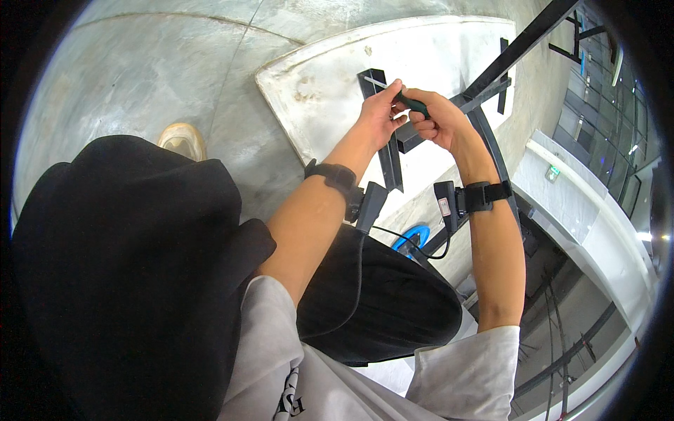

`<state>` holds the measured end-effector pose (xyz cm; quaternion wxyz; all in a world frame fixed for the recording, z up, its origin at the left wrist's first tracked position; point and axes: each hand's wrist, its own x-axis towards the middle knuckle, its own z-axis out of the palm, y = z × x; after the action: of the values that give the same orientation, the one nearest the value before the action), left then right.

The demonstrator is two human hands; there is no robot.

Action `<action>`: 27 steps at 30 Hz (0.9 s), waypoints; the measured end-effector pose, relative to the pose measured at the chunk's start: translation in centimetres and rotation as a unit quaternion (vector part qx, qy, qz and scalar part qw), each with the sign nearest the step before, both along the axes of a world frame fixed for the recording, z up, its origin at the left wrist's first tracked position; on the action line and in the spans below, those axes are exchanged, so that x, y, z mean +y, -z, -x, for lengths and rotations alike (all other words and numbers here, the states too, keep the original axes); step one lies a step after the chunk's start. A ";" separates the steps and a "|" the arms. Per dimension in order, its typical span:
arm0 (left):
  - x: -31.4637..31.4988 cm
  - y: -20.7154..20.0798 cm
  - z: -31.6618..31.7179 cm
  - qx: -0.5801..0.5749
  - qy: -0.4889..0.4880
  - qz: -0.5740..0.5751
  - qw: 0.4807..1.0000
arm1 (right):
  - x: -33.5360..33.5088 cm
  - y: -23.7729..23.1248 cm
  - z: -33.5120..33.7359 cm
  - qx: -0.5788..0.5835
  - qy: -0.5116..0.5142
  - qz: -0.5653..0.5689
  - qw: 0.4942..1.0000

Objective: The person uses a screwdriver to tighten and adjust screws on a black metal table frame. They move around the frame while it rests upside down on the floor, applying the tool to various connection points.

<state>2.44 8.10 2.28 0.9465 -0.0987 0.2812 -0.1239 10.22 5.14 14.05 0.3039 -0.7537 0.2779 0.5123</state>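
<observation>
The right hand (pixel 441 121) grips the dark green handle of a screwdriver (pixel 415 107), while the left hand (pixel 378 116) pinches its shaft. The tool points left, over the far end of a black metal bar (pixel 390 168) above a white panel (pixel 316 91).

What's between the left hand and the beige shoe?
In the head view: white panel beside the left hand, then grey floor up to the beige shoe.
</observation>
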 end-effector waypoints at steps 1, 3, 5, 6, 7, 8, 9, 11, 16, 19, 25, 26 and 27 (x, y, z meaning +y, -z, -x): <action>0.1 -0.4 -0.2 -0.001 0.000 0.002 1.000 | -0.2 0.1 -0.3 -0.001 0.000 0.002 1.000; 0.1 -0.8 -0.3 0.038 0.009 -0.014 0.999 | -0.1 0.0 -0.6 -0.059 -0.206 0.072 0.974; -0.1 -0.3 0.1 0.039 0.008 -0.019 0.999 | 0.0 0.2 1.3 -0.292 -0.684 0.222 0.630; -0.1 -0.2 0.2 0.039 0.007 -0.023 0.999 | 0.3 0.1 1.7 -0.294 -0.709 0.221 0.602; -0.2 -0.2 0.3 0.039 0.007 -0.023 0.999 | 0.6 0.0 1.9 -0.296 -0.733 0.219 0.572; -0.2 -0.1 0.3 0.043 0.001 -0.023 0.999 | 0.2 0.2 2.0 -0.295 -0.733 0.219 0.572; -0.3 -0.2 0.1 0.046 -0.006 -0.022 0.999 | -0.2 0.2 2.0 -0.322 -0.690 0.205 0.615; -0.6 -0.5 -0.3 0.041 -0.020 -0.017 0.999 | -0.7 -0.2 1.2 -0.347 -0.645 0.189 0.654; -0.4 0.2 0.3 0.040 0.008 -0.035 0.999 | 0.6 -1.2 0.3 0.030 -0.033 0.025 0.999; -0.2 -0.3 0.1 0.030 -0.001 -0.029 0.999 | -0.2 -0.6 -0.2 0.075 0.018 -0.020 0.997; 0.0 0.4 0.4 0.061 -0.011 -0.043 0.997 | 1.1 0.0 3.0 -0.343 -0.706 0.257 0.564; -0.3 0.2 0.3 0.066 -0.002 -0.040 0.997 | 1.0 -0.1 2.9 -0.324 -0.708 0.266 0.569; -0.5 -0.2 -0.2 0.070 0.001 -0.037 0.997 | 0.3 -0.2 2.0 -0.326 -0.711 0.266 0.564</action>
<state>2.68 7.59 2.52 0.9275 -0.0715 0.3510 -0.1068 8.22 5.39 14.21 -0.3030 -0.8702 -0.3416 0.1855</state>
